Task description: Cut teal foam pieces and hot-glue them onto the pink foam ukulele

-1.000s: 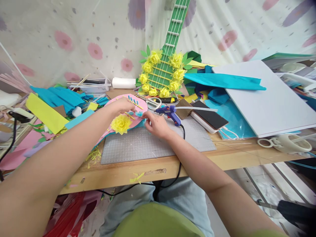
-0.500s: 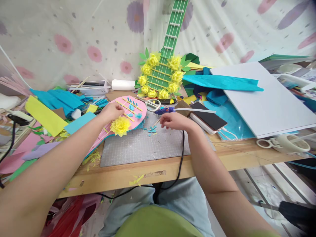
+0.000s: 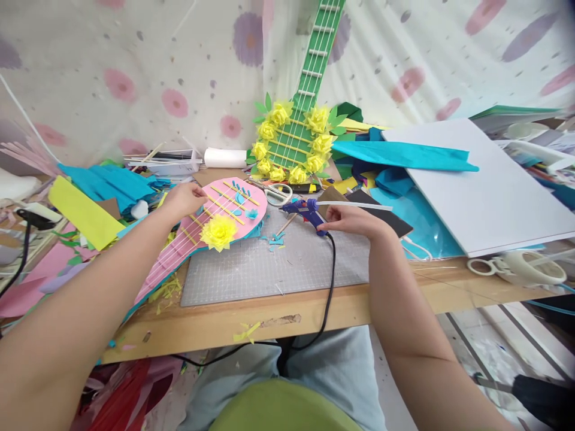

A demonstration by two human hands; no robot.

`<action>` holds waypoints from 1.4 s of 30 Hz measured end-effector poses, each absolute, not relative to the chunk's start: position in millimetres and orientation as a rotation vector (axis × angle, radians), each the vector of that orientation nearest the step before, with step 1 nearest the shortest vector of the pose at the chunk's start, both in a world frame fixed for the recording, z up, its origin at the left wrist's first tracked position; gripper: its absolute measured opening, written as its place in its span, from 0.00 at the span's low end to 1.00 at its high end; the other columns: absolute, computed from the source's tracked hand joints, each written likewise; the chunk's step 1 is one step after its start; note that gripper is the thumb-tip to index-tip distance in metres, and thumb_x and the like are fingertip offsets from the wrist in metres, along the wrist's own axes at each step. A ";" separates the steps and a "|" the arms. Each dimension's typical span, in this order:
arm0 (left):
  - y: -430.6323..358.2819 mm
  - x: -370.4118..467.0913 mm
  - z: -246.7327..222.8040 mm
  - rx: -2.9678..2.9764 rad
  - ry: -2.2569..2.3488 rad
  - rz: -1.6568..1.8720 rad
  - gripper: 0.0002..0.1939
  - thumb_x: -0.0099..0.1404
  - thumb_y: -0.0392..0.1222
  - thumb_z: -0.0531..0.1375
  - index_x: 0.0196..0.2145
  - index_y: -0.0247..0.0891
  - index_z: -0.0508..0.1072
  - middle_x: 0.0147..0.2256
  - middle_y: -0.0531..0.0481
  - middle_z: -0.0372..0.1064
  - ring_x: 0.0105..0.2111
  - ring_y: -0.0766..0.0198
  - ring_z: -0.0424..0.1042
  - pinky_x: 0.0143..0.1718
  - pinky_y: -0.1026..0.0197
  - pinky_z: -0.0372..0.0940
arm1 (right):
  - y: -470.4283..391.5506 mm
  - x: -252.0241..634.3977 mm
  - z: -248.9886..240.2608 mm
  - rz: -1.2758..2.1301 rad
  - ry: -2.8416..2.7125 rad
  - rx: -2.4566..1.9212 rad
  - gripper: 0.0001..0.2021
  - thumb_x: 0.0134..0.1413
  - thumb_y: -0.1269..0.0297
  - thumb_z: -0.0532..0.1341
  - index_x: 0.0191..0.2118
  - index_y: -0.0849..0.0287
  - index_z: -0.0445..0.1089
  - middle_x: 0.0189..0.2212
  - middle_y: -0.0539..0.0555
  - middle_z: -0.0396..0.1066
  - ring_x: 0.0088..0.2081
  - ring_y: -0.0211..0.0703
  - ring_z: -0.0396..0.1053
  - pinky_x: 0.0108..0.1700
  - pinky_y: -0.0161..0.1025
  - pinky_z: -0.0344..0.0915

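My left hand (image 3: pixel 185 200) is by the upper left edge of a pink paper guitar (image 3: pixel 251 194) with a blue rim. Its thumb and fingertips are pinched together; anything between them is too small to make out. Yellow strips, white strings, small blue pieces and a yellow paper flower (image 3: pixel 219 232) decorate the guitar. Right of it, a blue glue gun (image 3: pixel 305 211) with a white glue stick rests over the grey cutting mat (image 3: pixel 251 275). Behind its handle, my right hand (image 3: pixel 350 219) has thumb and fingers apart, the thumb tip at the handle.
A green paper guitar (image 3: pixel 291 137) with yellow flowers leans at the back. Scissors (image 3: pixel 277 194) and blue paper scraps (image 3: pixel 276 239) lie near the glue gun. Its black cable (image 3: pixel 331 281) drops over the table edge. A white board (image 3: pixel 485 191) lies right; coloured paper (image 3: pixel 85 215) crowds the left.
My left hand has moved left, off the guitar's face to its edge. My right hand has shifted right, uncovering the glue gun's handle. The guitar's lower end shows more.
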State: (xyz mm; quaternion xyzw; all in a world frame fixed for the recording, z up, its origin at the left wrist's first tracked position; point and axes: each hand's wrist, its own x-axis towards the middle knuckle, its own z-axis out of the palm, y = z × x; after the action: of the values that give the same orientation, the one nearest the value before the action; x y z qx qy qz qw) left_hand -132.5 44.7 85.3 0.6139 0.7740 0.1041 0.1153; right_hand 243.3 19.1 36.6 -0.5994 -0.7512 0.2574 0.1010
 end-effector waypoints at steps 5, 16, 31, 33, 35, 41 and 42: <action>40.9 -142.9 78.8 1.795 2.276 0.350 0.10 0.56 0.44 0.60 0.34 0.36 0.71 0.31 0.51 0.68 0.30 0.65 0.63 0.28 0.63 0.54 | 26.9 218.4 12.8 0.619 -2.136 -1.619 0.17 0.46 0.52 0.63 0.37 0.59 0.70 0.31 0.53 0.70 0.30 0.40 0.65 0.31 0.36 0.58; 56.2 -105.5 58.8 2.422 1.810 0.143 0.11 0.56 0.48 0.56 0.31 0.41 0.75 0.36 0.49 0.74 0.40 0.59 0.69 0.38 0.64 0.59 | 26.8 199.0 -2.3 0.578 -1.961 -1.717 0.21 0.48 0.54 0.63 0.45 0.62 0.71 0.39 0.59 0.74 0.40 0.49 0.70 0.40 0.42 0.63; 66.3 -79.2 72.0 2.161 1.972 -0.281 0.04 0.47 0.40 0.59 0.18 0.40 0.67 0.22 0.49 0.69 0.29 0.56 0.70 0.30 0.61 0.55 | 26.3 195.5 -2.9 0.534 -1.955 -1.748 0.19 0.49 0.53 0.61 0.43 0.63 0.72 0.38 0.60 0.74 0.40 0.50 0.71 0.41 0.41 0.64; 67.4 -83.0 68.2 2.257 1.960 -0.186 0.04 0.48 0.39 0.57 0.18 0.40 0.67 0.23 0.49 0.69 0.30 0.56 0.69 0.30 0.60 0.55 | 26.3 195.5 -3.3 0.532 -1.953 -1.747 0.19 0.49 0.54 0.61 0.43 0.62 0.72 0.38 0.60 0.74 0.41 0.50 0.71 0.41 0.41 0.64; 67.0 -88.5 65.4 2.335 1.926 -0.039 0.04 0.48 0.39 0.56 0.19 0.39 0.68 0.25 0.49 0.70 0.32 0.58 0.69 0.30 0.61 0.56 | 26.3 195.5 -3.4 0.525 -1.954 -1.751 0.19 0.49 0.53 0.61 0.42 0.63 0.72 0.38 0.60 0.74 0.41 0.51 0.71 0.41 0.41 0.64; 57.2 -103.9 74.4 2.115 1.961 0.409 0.02 0.50 0.38 0.58 0.23 0.39 0.67 0.25 0.52 0.69 0.27 0.63 0.68 0.26 0.63 0.56 | 25.7 195.2 -2.9 0.514 -1.960 -1.754 0.19 0.49 0.54 0.62 0.43 0.63 0.72 0.39 0.60 0.74 0.41 0.51 0.71 0.41 0.40 0.64; 55.7 -105.6 76.4 2.041 1.942 0.460 0.03 0.50 0.37 0.59 0.22 0.39 0.66 0.24 0.52 0.68 0.27 0.64 0.68 0.25 0.63 0.56 | 25.4 194.9 -2.6 0.520 -1.955 -1.751 0.19 0.49 0.54 0.62 0.43 0.63 0.72 0.39 0.60 0.74 0.41 0.50 0.71 0.41 0.40 0.64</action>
State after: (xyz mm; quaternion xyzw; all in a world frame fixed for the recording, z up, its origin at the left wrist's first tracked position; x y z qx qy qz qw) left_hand -105.6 55.7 76.4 0.7076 0.6734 0.1596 0.1427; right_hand 194.9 25.4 -2.6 -0.6367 -0.7110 0.1890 0.2311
